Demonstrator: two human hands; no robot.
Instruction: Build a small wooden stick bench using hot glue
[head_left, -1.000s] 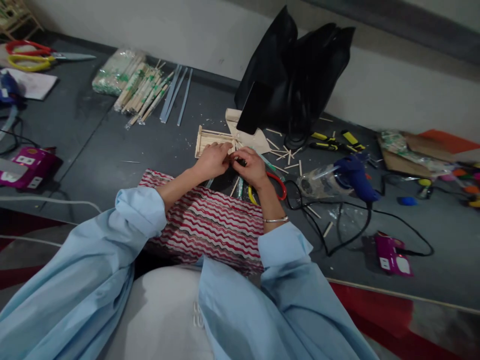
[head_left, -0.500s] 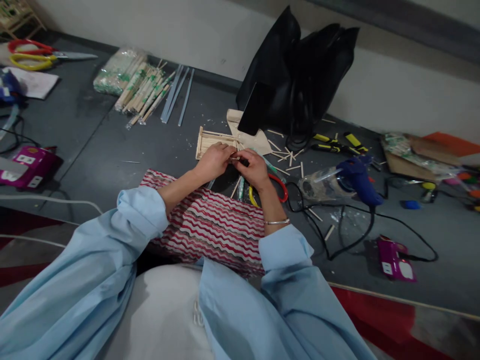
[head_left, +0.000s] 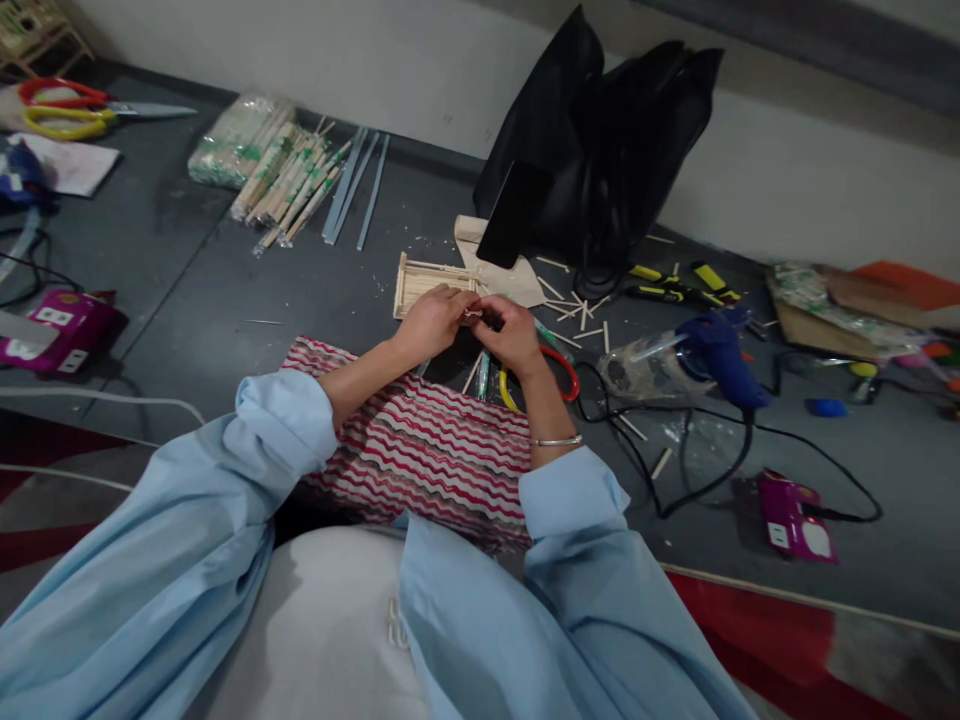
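My left hand (head_left: 431, 322) and my right hand (head_left: 514, 335) meet over the grey floor, fingers curled together around a small thin wooden stick piece (head_left: 472, 314). Just beyond them lies a small flat frame of wooden sticks (head_left: 420, 278). Under my right hand are scissors with a red and yellow handle (head_left: 559, 372). A red-and-white wavy striped cloth (head_left: 427, 450) covers my lap below both forearms.
A black bag (head_left: 600, 140) and a dark phone (head_left: 514, 215) stand behind the frame. A blue glue gun (head_left: 720, 355) with black cord lies right, near a magenta plug block (head_left: 795, 505). Bundles of chopsticks (head_left: 277, 175) lie at the back left, large scissors (head_left: 60, 105) far left.
My hands have stayed at the same spot, the fingers shifting slightly on the small stick. The camera view drifted a little.
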